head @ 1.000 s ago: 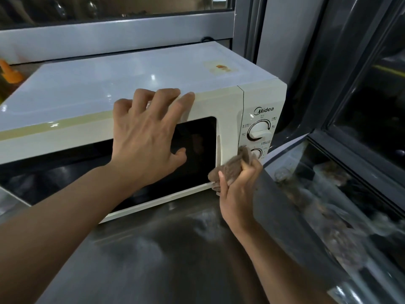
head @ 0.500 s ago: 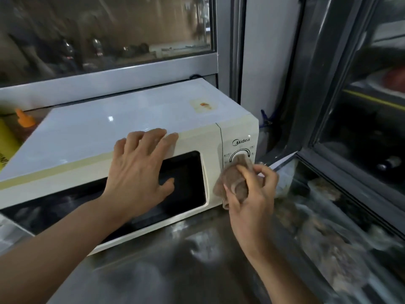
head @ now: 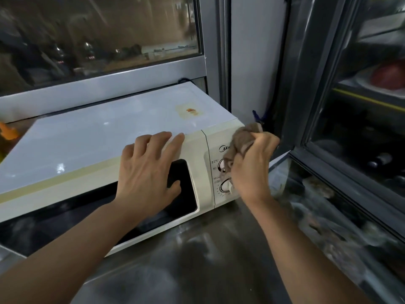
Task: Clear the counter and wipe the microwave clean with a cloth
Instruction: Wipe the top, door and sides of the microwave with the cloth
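1. While the right hand [head: 252, 165] grips a bunched brown cloth [head: 243, 137] in curled fingers, it presses the wad against the control panel [head: 213, 172] at the right end of the microwave [head: 98, 139], covering part of the upper dial [head: 222, 165].
2. The left hand [head: 146, 170] lies flat and spread, holding nothing; its fingertips reach over the top front edge and its palm rests on the door frame beside the dark door window [head: 182, 189], seemingly bracing the oven.
3. The microwave stands on the steel table [head: 197, 260], its back near the window frame [head: 109, 82]. A yellowed sticker [head: 190, 111] sits on the far right of its top.
4. The lower dial [head: 224, 186] shows just left of the right wrist.
5. An orange object [head: 8, 131] shows at the far left edge, too cut off to identify. Right of the table, dark glass-fronted shelving [head: 361, 150] holds blurred items.
6. I judge the wiping step to be in hand, on the panel. The table near the oven looks bare, so clearing seems done.
7. The next move likely calls for firm strokes around both dials without turning them, the brace kept steady, then the right side wall.
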A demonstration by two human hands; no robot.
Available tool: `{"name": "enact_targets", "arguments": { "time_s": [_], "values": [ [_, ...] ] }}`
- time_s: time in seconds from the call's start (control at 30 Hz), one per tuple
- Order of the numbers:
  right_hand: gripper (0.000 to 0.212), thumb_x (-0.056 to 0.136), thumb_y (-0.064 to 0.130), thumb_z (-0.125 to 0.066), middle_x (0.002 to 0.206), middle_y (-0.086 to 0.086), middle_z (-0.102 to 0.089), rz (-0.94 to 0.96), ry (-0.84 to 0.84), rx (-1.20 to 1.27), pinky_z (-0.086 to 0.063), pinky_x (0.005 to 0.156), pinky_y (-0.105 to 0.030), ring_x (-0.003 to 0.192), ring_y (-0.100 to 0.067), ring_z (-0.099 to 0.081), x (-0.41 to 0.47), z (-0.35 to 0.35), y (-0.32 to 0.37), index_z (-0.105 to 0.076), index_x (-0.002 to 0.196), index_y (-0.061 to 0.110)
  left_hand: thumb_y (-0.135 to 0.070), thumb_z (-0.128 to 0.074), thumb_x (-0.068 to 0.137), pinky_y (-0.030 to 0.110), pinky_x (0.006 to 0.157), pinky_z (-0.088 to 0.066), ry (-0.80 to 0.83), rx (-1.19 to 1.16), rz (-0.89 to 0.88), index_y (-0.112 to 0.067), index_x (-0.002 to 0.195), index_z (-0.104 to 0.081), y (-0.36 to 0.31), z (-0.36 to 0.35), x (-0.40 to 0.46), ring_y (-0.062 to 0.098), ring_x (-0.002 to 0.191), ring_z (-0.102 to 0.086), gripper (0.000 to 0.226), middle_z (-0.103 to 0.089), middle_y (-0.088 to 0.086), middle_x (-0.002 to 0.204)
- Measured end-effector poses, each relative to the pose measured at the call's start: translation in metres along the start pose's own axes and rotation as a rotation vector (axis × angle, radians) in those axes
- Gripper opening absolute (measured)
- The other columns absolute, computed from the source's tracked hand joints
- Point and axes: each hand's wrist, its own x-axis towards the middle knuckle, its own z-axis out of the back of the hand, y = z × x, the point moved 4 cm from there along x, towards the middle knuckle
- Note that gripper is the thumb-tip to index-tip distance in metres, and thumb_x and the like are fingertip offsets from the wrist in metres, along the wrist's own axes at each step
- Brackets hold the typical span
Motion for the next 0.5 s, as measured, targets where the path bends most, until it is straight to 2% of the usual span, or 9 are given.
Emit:
{"name": "enact_targets", "arguments": {
  "time_s": [0.07,0.2,0.3,0.4,0.5],
  "values": [
    [0.029,0.085,-0.008,-0.049,0.118,-0.006,-0.031,-0.12,0.056,0.055,-0.039,0.078,-0.002,0.091,-0.006,-0.045,0.011,0.006,-0.014,-0.038,0.105,0.01,-0.042,-0.071,0.056,0.044,0.083,-0.041,-0.012,0.006,0.003,-0.023,0.137,-0.038,0.0,-0.001,0.0,0.032,0.11,-0.04,0.09,-0.048,0.005,0.13],
    [0.028,0.089,0.0,-0.05,0.113,0.001,-0.035,-0.213,0.12,0.103,-0.043,0.088,-0.024,0.094,-0.01,-0.048,0.017,0.006,-0.041,-0.035,0.1,0.02,-0.045,-0.066,0.058,0.044,0.082,-0.04,-0.017,0.017,0.014,-0.024,0.138,-0.036,0.0,-0.004,0.0,0.03,0.109,-0.035,0.088,-0.047,0.005,0.13],
    [0.029,0.085,-0.007,-0.049,0.114,-0.01,-0.044,-0.327,0.112,0.124,-0.05,0.091,-0.041,0.102,-0.024,-0.054,0.004,0.0,-0.061,-0.037,0.099,0.016,-0.046,-0.059,0.06,0.045,0.082,-0.039,-0.024,0.022,0.023,-0.024,0.138,-0.036,-0.002,-0.005,0.0,0.03,0.109,-0.035,0.084,-0.046,0.004,0.131],
    [0.034,0.082,-0.008,-0.052,0.111,-0.017,-0.05,-0.269,0.064,0.147,-0.049,0.086,-0.032,0.102,-0.03,-0.056,-0.025,-0.006,-0.064,-0.034,0.098,0.016,-0.045,-0.057,0.06,0.045,0.081,-0.038,-0.042,0.028,0.025,-0.023,0.137,-0.036,-0.002,-0.006,0.0,0.03,0.108,-0.034,0.083,-0.046,0.004,0.13],
    [0.035,0.079,-0.006,-0.062,0.111,-0.014,-0.049,-0.177,-0.042,0.131,-0.048,0.088,-0.032,0.102,-0.029,-0.055,-0.036,-0.012,-0.05,-0.04,0.101,0.01,-0.045,-0.059,0.059,0.046,0.081,-0.038,-0.053,0.021,0.029,-0.023,0.137,-0.037,-0.002,-0.006,0.001,0.03,0.108,-0.034,0.083,-0.046,0.004,0.13]
  ]
}}
